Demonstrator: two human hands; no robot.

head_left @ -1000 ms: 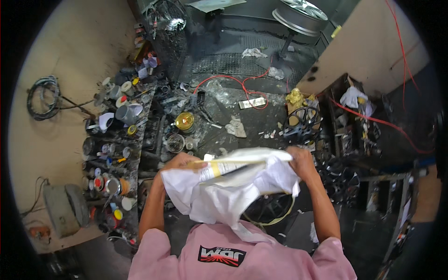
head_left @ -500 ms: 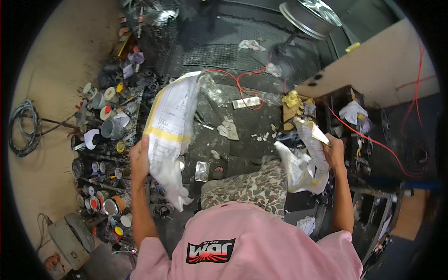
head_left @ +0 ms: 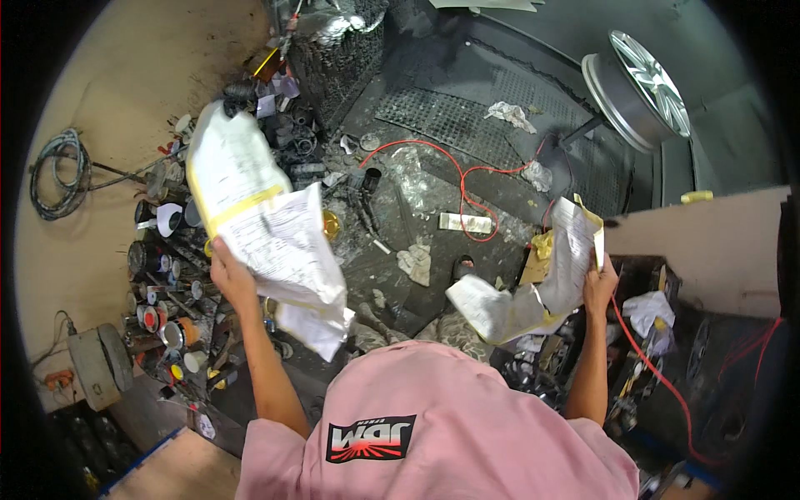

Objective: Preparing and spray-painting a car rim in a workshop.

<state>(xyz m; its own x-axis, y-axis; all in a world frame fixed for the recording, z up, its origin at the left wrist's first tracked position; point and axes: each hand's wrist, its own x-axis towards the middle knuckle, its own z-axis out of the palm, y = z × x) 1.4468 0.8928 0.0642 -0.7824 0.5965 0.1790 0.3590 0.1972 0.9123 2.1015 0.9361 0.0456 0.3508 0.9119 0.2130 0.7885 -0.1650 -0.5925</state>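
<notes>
My left hand (head_left: 233, 275) grips the edge of a large sheet of printed paper (head_left: 287, 242), joined across its middle by a strip of yellow tape (head_left: 250, 207). This sheet hangs wide and crumpled over the bench side, its upper part blurred. In my right hand (head_left: 600, 285) is a second piece of taped printed paper (head_left: 571, 254), pinched at its edge. It droops toward my lap, creased, with yellow tape along its border. My hands are far apart, and the two papers do not touch.
Paint cans and jars (head_left: 175, 333) crowd the left side. A silver wheel rim (head_left: 642, 87) is mounted on a stand at the far right. A red hose (head_left: 462, 183) crosses the littered floor. A crumpled white cloth (head_left: 650, 312) lies at right. Coiled cable (head_left: 58, 175) hangs on the wall.
The left paper has swung up and left and spread wider. My left hand has moved slightly left; the right paper has risen a little. The whole view has turned and shifted.
</notes>
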